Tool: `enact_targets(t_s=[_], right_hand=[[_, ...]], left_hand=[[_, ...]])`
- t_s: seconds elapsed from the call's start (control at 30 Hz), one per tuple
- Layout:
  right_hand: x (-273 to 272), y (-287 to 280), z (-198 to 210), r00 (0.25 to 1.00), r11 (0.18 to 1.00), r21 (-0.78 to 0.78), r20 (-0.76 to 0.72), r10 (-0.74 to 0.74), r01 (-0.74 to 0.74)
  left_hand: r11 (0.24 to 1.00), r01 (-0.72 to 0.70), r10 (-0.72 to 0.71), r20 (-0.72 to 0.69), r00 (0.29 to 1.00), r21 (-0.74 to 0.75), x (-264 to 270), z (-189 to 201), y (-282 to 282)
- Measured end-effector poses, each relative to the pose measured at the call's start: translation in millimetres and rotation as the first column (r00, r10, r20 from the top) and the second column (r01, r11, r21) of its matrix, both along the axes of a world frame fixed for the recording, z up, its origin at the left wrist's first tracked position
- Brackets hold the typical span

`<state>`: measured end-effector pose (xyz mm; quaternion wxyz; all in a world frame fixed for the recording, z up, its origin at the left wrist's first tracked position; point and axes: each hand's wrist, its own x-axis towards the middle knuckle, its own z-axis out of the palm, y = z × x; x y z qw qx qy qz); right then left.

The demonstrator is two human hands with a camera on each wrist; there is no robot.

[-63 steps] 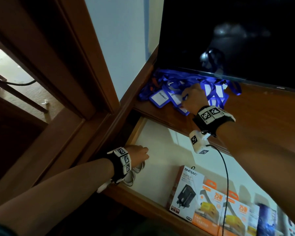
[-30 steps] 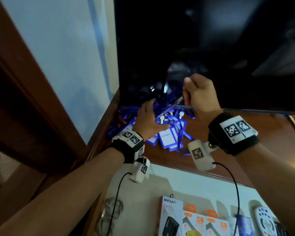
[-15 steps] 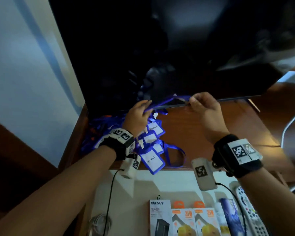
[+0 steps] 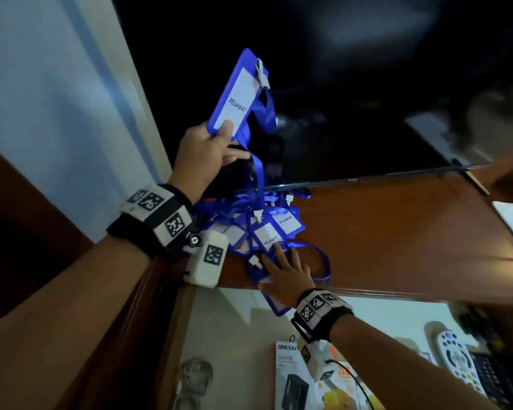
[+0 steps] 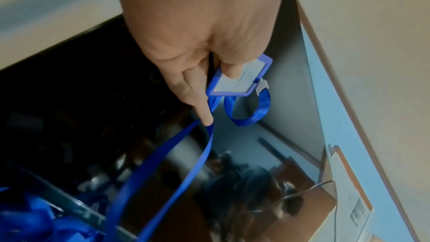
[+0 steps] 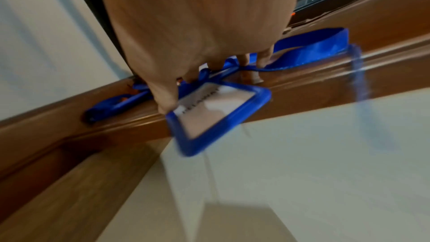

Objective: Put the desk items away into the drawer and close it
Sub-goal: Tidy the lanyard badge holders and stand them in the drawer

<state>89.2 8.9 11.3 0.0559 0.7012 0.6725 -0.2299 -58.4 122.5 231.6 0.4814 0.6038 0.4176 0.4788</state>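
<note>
Left hand (image 4: 203,149) raised badge (image 4: 237,97) – lanyard (image 4: 256,170) snagged in pile (image 4: 267,229).

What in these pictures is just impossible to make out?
- Right hand fingers: right wrist view, hidden behind the palm and blurred.
- Badge pile: head view, tangled, so no count possible.
- Remote: head view, buttons too small to read.
- Charger box: head view, cut off by the bottom edge.

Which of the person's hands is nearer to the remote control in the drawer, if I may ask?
Right. The right hand is left of the remote control; the left hand is raised farther away.
</note>
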Motion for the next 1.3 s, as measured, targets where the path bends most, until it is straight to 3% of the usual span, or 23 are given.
enact_targets(t_s=[0.17,0.4,0.57,0.63,0.67,0.7,0.77,0.83,0.9,0.97,1.03,1.13,1.2,1.3], right_hand=[[23,17,-3,0.994,0.999,-0.037,0.108,0.034,-0.03],[84,41,7,0.96,0.957,-0.078,0.051,-0.276,0.28],[96,41,35,0.935,0.936,-0.033,-0.044,-0.351,0.349],[97,39,55,0.902,0.913,0.064,-0.193,-0.385,0.403],[97,37,70,0.838,0.88,0.083,-0.359,-0.411,0.468],[95,34,86,0.719,0.834,0.085,-0.557,-0.414,0.546],[90,25,124,0.421,0.774,0.016,-0.847,-0.326,0.633],[85,9,161,0.136,0.824,-0.115,-0.965,-0.225,0.554],[83,-12,195,-0.116,0.914,-0.124,-0.99,-0.086,0.386],[84,-35,220,-0.26,0.956,-0.046,-0.965,0.032,0.289],[88,-51,230,-0.294,0.958,0.002,-0.952,0.089,0.285],[97,-61,223,-0.209,0.951,0.068,-0.969,0.136,0.301],[105,-64,211,-0.198,0.943,0.024,-0.976,0.094,0.331],[114,-72,200,-0.121,0.933,-0.01,-0.992,0.035,0.36]], left_hand=[[1.0,0.007,-0.006,0.053,0.999,-0.021,-19,23,-27],[0.999,0.02,-0.019,0.017,1.0,-0.03,-20,27,-61],[0.998,0.029,-0.029,-0.004,1.0,-0.047,-13,33,-82],[0.998,0.053,-0.053,0.008,0.999,-0.043,-7,38,-88],[0.997,0.066,-0.065,0.019,0.998,-0.045,-4,40,-91],[0.995,0.08,-0.078,0.032,0.996,-0.055,1,43,-95],[0.99,0.116,-0.112,0.055,0.992,-0.083,13,49,-103],[0.984,0.158,-0.154,0.051,0.987,-0.087,27,53,-113],[0.983,0.173,-0.172,0.024,0.985,-0.058,40,53,-123],[0.986,0.165,-0.164,0.029,0.986,-0.034,51,49,-132],[0.987,0.158,-0.156,0.046,0.987,-0.04,57,44,-140],[0.988,0.113,-0.113,0.006,0.994,-0.103,60,30,-150],[0.985,0.096,-0.101,-0.022,0.995,-0.144,59,21,-156],[0.986,0.105,-0.108,-0.022,0.994,-0.133,58,16,-159]])
